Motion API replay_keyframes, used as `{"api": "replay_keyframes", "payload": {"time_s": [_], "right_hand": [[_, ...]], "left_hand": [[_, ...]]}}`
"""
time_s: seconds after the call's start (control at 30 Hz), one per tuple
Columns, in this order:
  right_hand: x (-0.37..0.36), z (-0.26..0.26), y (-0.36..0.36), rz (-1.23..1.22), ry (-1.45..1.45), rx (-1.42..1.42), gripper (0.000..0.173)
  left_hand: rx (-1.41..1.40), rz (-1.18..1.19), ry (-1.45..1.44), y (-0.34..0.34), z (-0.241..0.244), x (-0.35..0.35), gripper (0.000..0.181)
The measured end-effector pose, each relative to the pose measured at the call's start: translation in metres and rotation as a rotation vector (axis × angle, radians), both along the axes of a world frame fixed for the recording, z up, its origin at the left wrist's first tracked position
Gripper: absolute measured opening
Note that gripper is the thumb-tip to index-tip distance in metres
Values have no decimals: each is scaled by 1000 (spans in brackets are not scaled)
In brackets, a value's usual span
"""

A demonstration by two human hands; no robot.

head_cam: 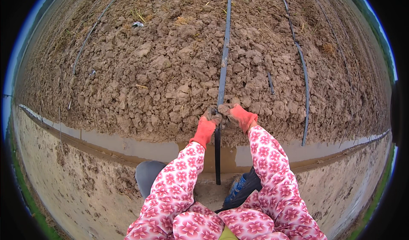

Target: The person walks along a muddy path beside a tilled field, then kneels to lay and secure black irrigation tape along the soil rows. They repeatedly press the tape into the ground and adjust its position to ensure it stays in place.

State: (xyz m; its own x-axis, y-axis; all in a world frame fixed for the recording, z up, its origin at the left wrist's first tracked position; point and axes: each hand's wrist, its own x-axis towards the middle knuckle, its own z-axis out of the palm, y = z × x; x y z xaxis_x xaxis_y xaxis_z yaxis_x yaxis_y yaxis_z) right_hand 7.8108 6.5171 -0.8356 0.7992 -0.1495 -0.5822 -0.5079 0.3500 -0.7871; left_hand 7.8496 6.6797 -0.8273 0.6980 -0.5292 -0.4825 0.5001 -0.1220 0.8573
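A flat drip irrigation tape (pixel 225 53) comes down the middle of the soil to my hands, grey with mud above them. Below them its darker tail (pixel 218 157) hangs over the water and ends near the concrete edge. My left hand (pixel 207 125), in a muddy red glove, grips the tape from the left. Close against it on the right, my right hand (pixel 238 114), in a matching glove, pinches the tape with muddy fingertips. Between the fingers is a small dark part, too muddy to identify.
Cloddy soil (pixel 172 58) fills the far side. More tapes lie at the right (pixel 303 71) and left (pixel 92 29), with a short black piece (pixel 270 83) nearby. A muddy water channel (pixel 153 150) separates the soil from the concrete strip (pixel 96 176). A blue shoe (pixel 235 188) shows below.
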Motion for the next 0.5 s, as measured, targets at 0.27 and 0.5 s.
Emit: {"api": "replay_keyframes", "payload": {"time_s": [0.27, 0.5], "right_hand": [[-1, -58, -18, 204, 155, -257, 27], [-1, -92, -25, 272, 195, -304, 28]], "left_hand": [[80, -33, -92, 0, 15, -2, 33], [3, 35, 18, -2, 19, -4, 39]]}}
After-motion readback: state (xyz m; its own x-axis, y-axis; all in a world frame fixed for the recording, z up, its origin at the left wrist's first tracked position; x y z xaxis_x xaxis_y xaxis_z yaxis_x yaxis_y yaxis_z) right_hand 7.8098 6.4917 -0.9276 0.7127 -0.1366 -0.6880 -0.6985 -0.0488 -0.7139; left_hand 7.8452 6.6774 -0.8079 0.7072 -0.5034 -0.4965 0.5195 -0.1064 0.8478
